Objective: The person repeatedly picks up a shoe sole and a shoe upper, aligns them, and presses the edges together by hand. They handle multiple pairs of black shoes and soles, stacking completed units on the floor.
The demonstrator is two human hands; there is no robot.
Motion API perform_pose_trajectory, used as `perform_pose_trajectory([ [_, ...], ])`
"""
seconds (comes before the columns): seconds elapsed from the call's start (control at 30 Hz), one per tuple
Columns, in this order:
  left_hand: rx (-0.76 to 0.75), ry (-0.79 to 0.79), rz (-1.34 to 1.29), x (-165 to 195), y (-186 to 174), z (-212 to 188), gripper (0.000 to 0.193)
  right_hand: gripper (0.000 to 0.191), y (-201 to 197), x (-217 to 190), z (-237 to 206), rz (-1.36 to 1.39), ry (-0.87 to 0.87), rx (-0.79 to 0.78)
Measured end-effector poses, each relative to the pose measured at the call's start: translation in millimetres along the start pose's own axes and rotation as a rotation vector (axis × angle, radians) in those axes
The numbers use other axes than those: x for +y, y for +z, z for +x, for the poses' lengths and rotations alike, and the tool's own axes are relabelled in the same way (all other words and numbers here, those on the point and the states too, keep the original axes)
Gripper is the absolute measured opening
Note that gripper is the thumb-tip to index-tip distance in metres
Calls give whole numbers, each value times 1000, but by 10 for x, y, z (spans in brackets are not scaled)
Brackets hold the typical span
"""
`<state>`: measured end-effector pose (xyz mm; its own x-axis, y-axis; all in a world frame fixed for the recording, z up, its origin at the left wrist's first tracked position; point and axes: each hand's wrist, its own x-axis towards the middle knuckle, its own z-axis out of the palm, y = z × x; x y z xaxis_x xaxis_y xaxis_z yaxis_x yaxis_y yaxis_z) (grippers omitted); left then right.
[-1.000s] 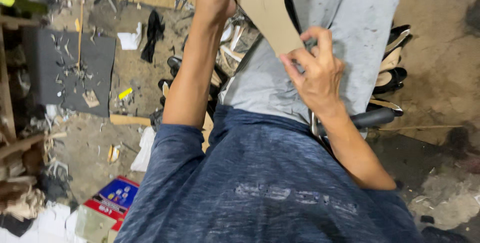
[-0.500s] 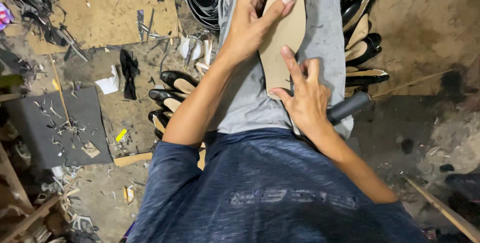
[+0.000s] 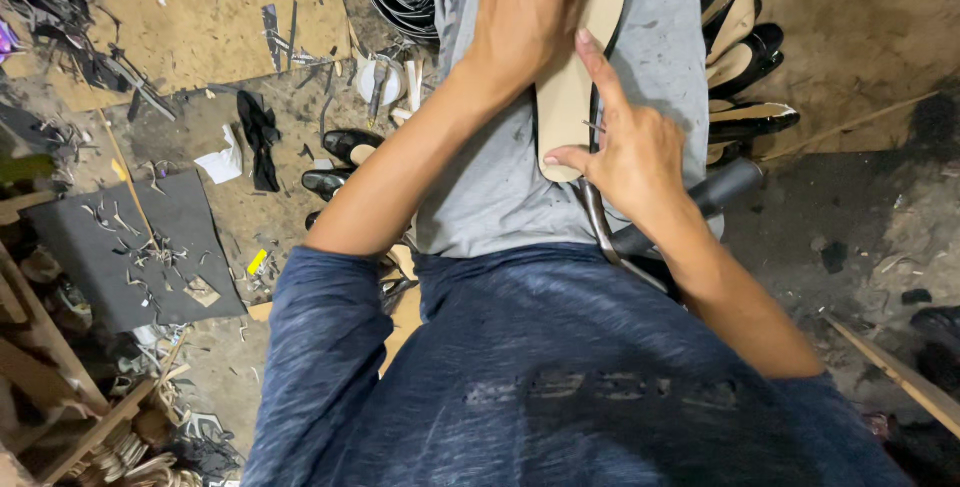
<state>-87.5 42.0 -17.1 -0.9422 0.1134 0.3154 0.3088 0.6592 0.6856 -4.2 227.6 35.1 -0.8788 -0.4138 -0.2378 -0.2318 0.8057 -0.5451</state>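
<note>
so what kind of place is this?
Most likely a small shoemaking workshop. The left hand and right hand work a tan shoe insole on the lap, black shoes are piled alongside, and leather offcuts litter the floor.
</note>
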Motion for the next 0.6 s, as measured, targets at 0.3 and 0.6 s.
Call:
perform_pose_trajectory([
  [0.3, -247, 56, 439, 328, -69, -438, 79, 122, 99, 91, 223, -58, -21, -39],
  [0.6, -260, -195, 747, 680, 437, -190, 57, 20, -535, 626, 545, 636, -215, 89],
])
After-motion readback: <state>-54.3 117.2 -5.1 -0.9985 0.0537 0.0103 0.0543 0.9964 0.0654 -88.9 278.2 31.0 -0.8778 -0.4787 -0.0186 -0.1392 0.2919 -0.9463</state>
